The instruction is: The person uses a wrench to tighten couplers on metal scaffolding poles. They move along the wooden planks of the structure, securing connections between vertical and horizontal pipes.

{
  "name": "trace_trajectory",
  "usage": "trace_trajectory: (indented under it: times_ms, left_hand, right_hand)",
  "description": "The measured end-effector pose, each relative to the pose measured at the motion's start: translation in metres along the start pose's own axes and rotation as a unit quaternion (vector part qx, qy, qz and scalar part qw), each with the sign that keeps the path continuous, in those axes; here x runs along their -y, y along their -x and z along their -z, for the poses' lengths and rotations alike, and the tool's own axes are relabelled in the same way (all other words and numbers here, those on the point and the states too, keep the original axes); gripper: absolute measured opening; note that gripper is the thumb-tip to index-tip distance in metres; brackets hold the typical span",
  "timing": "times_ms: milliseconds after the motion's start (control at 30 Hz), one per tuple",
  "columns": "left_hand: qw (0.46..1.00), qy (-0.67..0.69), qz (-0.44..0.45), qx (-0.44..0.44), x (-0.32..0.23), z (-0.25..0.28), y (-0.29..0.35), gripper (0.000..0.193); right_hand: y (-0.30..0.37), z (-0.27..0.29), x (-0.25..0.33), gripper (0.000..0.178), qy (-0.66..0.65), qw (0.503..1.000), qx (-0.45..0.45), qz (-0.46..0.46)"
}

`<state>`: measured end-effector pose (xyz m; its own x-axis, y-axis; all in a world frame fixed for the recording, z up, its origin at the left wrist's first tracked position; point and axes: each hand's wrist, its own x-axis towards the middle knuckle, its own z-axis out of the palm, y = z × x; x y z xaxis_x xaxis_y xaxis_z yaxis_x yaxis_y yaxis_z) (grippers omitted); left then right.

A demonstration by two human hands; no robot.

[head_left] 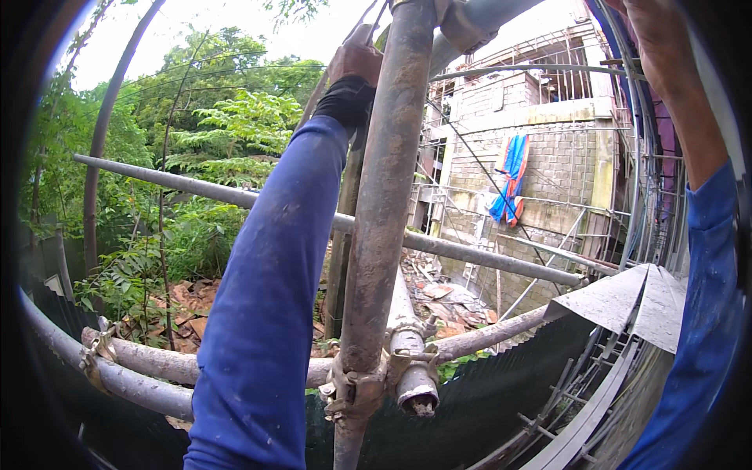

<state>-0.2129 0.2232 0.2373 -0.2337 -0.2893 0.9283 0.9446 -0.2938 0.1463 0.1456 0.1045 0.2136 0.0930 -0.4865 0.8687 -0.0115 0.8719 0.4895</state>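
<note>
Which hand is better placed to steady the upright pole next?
Left, probably: the left hand shows right beside the pole, near its visible top. The right hand is well off to the right, cut by the upper edge.

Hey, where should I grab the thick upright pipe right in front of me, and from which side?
Probably around the bare stretch of the upright pipe, above where the gray crossing pipe passes behind it. Come from the near right side, since your left sleeve fills the view on its left. The pipe looks round and free of fittings there, while clamps crowd its lower part.
</note>
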Motion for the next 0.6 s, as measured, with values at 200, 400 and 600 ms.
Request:
trace_trajectory:
  times_ms: [200,400,600]
  left_hand:
    - [0.98,0.008,-0.114,-0.163,-0.003,-0.058,-0.01,0.028]
    - [0.896,0.388,0.214,0.013,-0.014,-0.014,0.014,0.017]
    - [0.942,0.268,0.11,0.167,0.008,0.085,0.068,0.017]
  right_hand:
    - [-0.009,0.027,0.025,0.077,0.11,0.99,0.056,-0.068]
    - [0.019,0.004,0.046,0.063,0.17,0.967,0.062,-0.178]
    - [0.129,-0.024,0.078,0.054,0.027,0.96,0.197,-0.199]
